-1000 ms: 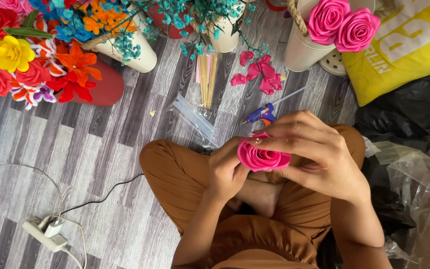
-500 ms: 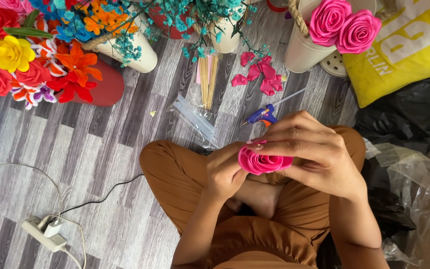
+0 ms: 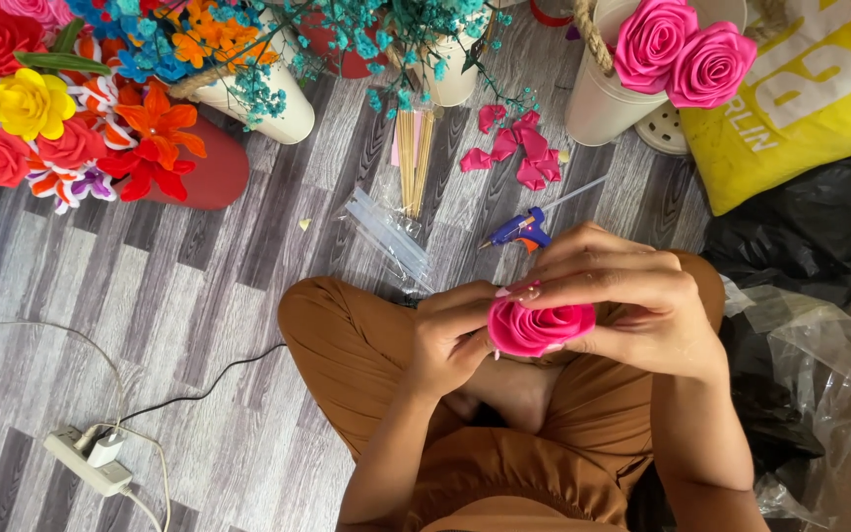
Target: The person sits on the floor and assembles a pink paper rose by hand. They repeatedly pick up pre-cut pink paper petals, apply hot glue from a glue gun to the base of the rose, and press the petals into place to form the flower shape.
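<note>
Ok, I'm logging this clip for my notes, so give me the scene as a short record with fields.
setting: person seated cross-legged on grey wood-pattern floor
left hand: grips pink fabric rose from the side
right hand: curls over the rose, fingertips on its petals
nearby: blue glue gun, loose pink petals, wooden sticks
far: white pot with two pink roses

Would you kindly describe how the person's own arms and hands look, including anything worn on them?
Both forearms are bare, with no sleeves, watch or bracelet in view. The left hand and right hand wear no gloves, and no rings can be made out. The fingernails look long and pale pink. Below the arms, the clothing is rust-brown.
</note>
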